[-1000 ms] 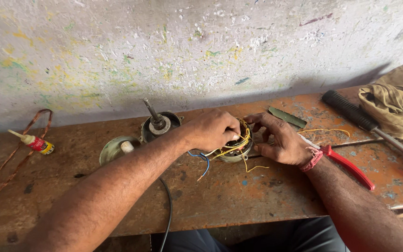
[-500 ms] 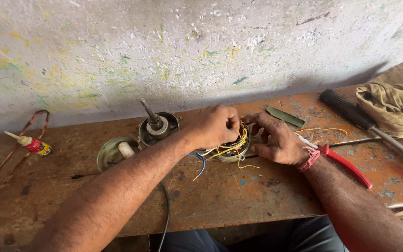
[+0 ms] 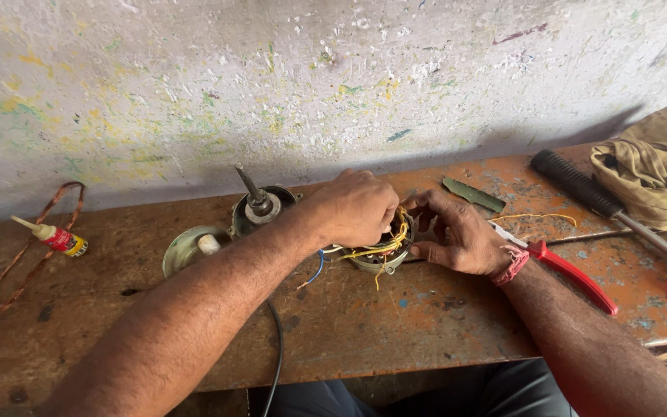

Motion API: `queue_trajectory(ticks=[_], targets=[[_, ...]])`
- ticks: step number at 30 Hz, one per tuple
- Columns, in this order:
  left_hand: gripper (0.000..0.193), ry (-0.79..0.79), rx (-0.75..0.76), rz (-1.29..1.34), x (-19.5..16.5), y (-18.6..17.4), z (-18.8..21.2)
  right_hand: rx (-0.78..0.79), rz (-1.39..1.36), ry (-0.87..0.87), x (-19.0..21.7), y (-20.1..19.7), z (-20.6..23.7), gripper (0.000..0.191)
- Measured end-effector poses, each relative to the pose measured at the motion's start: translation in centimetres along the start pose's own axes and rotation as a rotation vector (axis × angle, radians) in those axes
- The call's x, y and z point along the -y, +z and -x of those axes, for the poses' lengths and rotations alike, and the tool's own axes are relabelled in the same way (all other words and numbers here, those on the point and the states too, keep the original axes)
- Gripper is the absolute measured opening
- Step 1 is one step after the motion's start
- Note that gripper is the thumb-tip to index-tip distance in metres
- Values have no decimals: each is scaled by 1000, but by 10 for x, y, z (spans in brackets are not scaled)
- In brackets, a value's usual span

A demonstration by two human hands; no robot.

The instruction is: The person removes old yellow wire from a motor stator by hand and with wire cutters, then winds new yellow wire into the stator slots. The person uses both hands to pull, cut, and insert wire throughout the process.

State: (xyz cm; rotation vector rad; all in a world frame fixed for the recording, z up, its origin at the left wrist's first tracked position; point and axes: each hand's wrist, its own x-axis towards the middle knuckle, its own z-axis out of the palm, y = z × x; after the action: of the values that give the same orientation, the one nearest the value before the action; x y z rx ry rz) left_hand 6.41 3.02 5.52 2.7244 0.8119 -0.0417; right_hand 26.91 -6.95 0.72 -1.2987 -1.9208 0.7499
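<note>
Motor coil [image 3: 380, 255] sits mid surface [image 3: 395, 324]. My left hand [image 3: 357, 207] curled over coil, pinching yellow wires [image 3: 391, 235]. My right hand [image 3: 457, 235] cups coil's right side, fingers half spread. Step: dressing wires. Next needs a steady grip, gentle pull. Red pliers [image 3: 573, 274] right of coil.

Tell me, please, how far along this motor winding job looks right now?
Already apart: the shaft piece and pale end cover sit aside on the bench. In hand: the left hand and right hand work yellow wires on the round winding. Loose wire ends remain; nothing is reassembled.
</note>
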Motion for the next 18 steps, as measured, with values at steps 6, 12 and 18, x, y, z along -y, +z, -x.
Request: queue_trajectory(ticks=[6, 12, 18], targets=[[28, -204, 148, 461, 0, -21, 13, -5, -10, 18, -1, 1, 0, 71], [25, 27, -17, 665, 13, -8, 6, 0, 0, 8, -1, 0, 0, 69], [22, -90, -26, 922, 14, -2, 3, -110, 99, -245, 0, 2, -1, 76]])
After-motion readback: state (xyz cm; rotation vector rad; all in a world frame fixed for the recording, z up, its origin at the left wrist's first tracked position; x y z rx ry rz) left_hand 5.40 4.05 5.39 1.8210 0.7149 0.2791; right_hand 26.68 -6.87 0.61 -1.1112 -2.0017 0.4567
